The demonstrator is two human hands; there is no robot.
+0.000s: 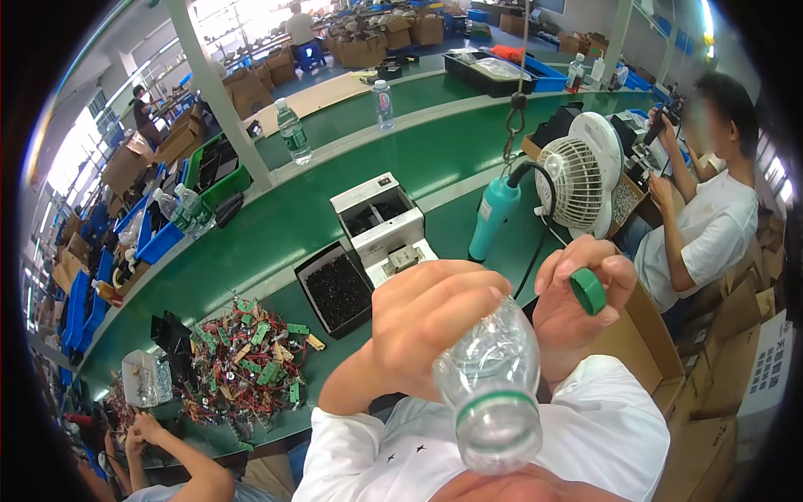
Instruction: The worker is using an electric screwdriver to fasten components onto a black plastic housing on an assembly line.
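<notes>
My left hand [435, 322] is wrapped around a clear plastic bottle [485, 364]. The bottle is tipped, its uncapped neck with a green ring pointing down toward me. A green screw cap [588, 290] sits between the fingers of my right hand [569, 305], just right of the bottle. Beyond my hands, on the green bench [251, 251], stands a white boxy machine [381, 222]. Beside it lies a tray of small black parts [335, 289]. A turquoise electric screwdriver [493, 217] hangs from a hook and chain near my right hand.
A white fan [581, 171] stands at the right, near a co-worker [707, 201]. To the left are a heap of wired green circuit boards [251, 360] and another person's hands [142, 431]. Two upright bottles [293, 134] stand across the bench. A cardboard box [644, 335] is at my right.
</notes>
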